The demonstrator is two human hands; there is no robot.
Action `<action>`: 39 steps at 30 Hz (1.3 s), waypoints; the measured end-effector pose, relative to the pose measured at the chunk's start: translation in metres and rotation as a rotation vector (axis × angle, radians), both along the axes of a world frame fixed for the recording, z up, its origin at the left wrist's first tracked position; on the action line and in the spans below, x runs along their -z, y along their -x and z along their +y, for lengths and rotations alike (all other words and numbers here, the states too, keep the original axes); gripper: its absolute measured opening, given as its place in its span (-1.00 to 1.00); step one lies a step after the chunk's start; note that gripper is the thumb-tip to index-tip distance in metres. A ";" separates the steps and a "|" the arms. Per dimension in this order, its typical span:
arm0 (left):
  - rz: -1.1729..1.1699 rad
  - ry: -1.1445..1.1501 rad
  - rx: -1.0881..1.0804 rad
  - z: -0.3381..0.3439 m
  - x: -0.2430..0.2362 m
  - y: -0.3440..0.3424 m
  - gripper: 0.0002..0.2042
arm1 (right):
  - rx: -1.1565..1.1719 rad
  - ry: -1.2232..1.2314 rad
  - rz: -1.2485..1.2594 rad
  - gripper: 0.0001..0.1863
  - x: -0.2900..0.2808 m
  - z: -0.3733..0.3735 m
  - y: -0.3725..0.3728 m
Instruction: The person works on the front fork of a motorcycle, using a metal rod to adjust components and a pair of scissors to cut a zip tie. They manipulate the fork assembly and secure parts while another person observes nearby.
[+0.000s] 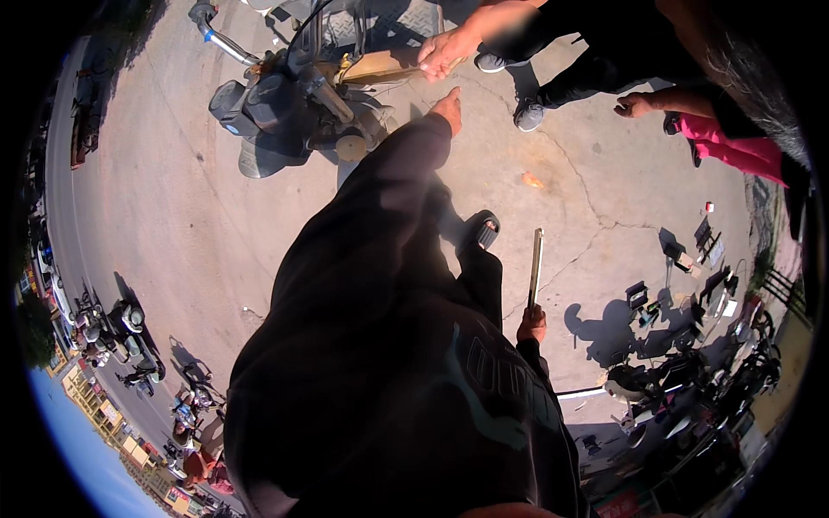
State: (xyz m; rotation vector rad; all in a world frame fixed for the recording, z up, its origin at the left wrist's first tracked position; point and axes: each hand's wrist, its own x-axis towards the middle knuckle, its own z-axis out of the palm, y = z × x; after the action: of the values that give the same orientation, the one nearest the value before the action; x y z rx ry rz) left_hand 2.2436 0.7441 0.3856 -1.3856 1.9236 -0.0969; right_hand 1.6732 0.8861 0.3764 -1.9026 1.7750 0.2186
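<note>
My left hand (446, 114) reaches forward beside the metal machine (332, 99) with dark plastic parts, its fingers extended and nothing visible in them. Just above it, another person's hand (439, 55) is at a long tan board-like piece (380, 65) on the machine; whether it grips it is unclear. My right hand (533, 325) is closed on a long, thin metal bar (537, 268), held upright in the picture at my right side.
The other person's legs and grey shoes (530, 114) are ahead right, with someone in pink (725, 151) behind. Cracked concrete (596, 190) lies underfoot. Scattered parts and motorbikes (656, 380) crowd the right; more motorbikes (121, 337) and a road (65, 216) are left.
</note>
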 end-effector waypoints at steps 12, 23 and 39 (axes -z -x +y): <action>0.170 0.427 -0.451 0.061 0.024 -0.005 -0.75 | -0.106 -0.017 -0.294 -0.57 0.024 -0.090 0.041; 0.176 0.710 -0.590 0.108 0.060 -0.006 -0.89 | -0.767 -0.192 0.240 -0.74 0.080 -0.210 -0.076; 0.738 1.787 -0.843 0.110 0.173 -0.063 -0.71 | -0.957 -0.004 0.368 -0.74 0.524 -0.334 -0.213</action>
State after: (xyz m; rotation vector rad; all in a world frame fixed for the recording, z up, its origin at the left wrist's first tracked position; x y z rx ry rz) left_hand 2.3064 0.8543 0.2129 -3.6416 1.1997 -1.2376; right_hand 1.8858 0.5520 -0.1474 -2.6916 0.8857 0.9452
